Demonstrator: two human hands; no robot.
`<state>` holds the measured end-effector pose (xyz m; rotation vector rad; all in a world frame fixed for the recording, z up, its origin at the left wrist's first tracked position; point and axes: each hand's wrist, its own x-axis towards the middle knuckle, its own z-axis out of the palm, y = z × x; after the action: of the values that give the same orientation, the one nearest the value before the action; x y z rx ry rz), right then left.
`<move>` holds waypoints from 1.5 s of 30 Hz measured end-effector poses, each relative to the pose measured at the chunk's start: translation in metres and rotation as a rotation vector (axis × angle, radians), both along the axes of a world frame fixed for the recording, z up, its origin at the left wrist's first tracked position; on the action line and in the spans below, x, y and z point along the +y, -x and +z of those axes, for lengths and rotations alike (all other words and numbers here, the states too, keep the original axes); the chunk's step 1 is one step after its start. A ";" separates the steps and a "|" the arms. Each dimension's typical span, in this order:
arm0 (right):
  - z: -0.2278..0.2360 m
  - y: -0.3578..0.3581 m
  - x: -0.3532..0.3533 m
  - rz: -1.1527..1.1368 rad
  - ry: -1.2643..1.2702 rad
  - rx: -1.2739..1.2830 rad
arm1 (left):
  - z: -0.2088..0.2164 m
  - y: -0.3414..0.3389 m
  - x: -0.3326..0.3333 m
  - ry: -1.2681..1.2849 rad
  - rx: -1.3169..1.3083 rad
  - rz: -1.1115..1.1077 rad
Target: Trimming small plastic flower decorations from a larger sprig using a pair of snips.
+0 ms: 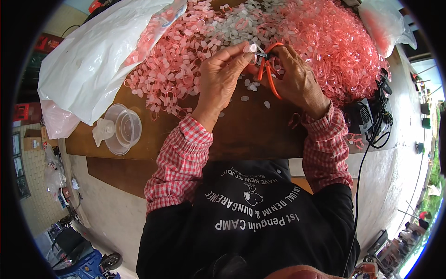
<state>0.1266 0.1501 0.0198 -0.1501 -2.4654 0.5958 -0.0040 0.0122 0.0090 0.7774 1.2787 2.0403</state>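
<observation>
Pinched between the thumb and fingertips of my left hand (221,79) is a small whitish oval plastic piece (252,48). My right hand (297,76) is wrapped round a pair of orange-handled cutting pliers (266,61), its metal jaws right beside that piece. Whether the blades touch it I cannot make out. Beneath and beyond both hands lie pale oval plastic pieces (232,28), a few of them loose on the brown table (232,135). A large heap of pink plastic loops (339,56) rises beyond my right hand, and more pink oval pieces (174,65) spread out beyond my left.
A big white plastic bag (102,60) covers the table's left side. Near the left front edge stands a round clear tub (129,130). A dark device (367,118) with black cables sits at the right, one cable hanging down. Another clear bag (383,23) is at the far right.
</observation>
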 end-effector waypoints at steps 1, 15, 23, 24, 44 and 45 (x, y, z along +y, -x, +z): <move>0.000 0.000 0.000 -0.001 0.000 0.000 | 0.000 -0.001 0.001 0.000 0.000 -0.001; 0.009 -0.001 -0.008 -0.194 -0.091 -0.084 | 0.001 -0.001 0.001 0.029 0.115 0.078; 0.009 0.000 -0.010 -0.215 -0.076 -0.109 | 0.003 -0.001 -0.001 0.022 0.106 0.068; 0.008 0.000 -0.010 -0.203 -0.069 -0.094 | 0.003 -0.001 -0.001 0.022 0.098 0.070; 0.005 0.001 -0.002 -0.003 0.591 -0.064 | -0.006 -0.011 0.002 0.047 0.287 0.055; 0.004 0.001 -0.002 -0.012 0.520 -0.059 | -0.005 -0.009 0.002 0.117 0.361 0.052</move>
<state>0.1260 0.1485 0.0237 -0.3892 -2.3084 1.2316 0.0053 0.0139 0.0042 1.1017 1.6143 1.9000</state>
